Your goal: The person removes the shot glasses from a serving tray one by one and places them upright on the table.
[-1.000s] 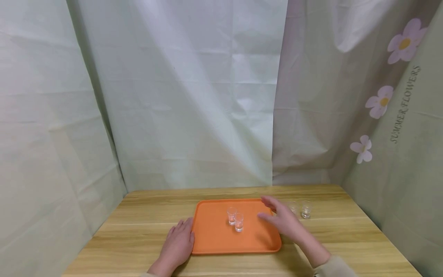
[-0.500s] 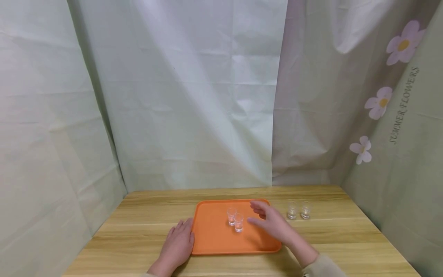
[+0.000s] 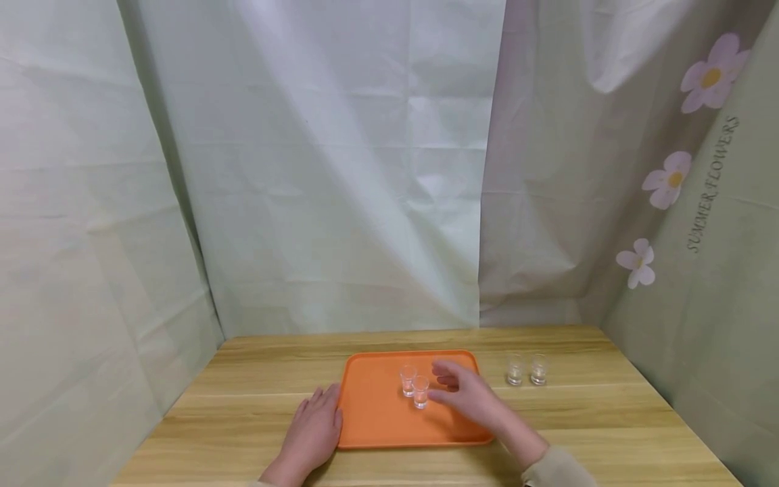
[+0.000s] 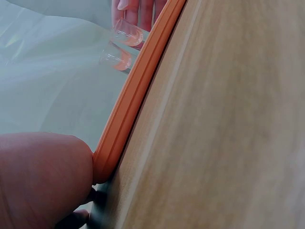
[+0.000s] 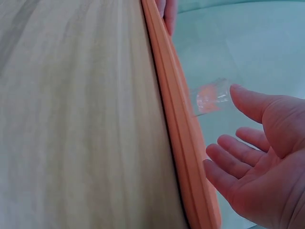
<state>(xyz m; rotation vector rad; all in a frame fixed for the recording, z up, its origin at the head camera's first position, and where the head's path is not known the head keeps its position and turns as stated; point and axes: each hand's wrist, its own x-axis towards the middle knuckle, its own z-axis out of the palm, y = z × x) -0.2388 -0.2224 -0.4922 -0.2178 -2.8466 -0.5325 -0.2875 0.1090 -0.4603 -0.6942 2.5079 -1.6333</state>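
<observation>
An orange tray (image 3: pixel 377 426) lies on the wooden table, carrying two small clear shot glasses. One shot glass (image 3: pixel 407 381) stands slightly behind and left of the other shot glass (image 3: pixel 420 393). My left hand (image 3: pixel 312 426) rests flat at the tray's left edge, and in the left wrist view its thumb (image 4: pixel 47 176) touches the tray rim. Over the right half of the tray is my right hand (image 3: pixel 467 398), fingers spread and holding nothing. In the right wrist view the thumb tip (image 5: pixel 238 95) overlaps the rim of the nearer shot glass (image 5: pixel 209 98).
Two more shot glasses, a left one (image 3: pixel 514 370) and a right one (image 3: pixel 538 370), stand side by side on the table (image 3: pixel 596 412) right of the tray. Pale curtains (image 3: pixel 341 203) enclose the table at the back and both sides.
My right hand has moved left across the tray, from its right edge to beside the nearer shot glass. Both table shot glasses now show fully. My left hand has stayed in place.
</observation>
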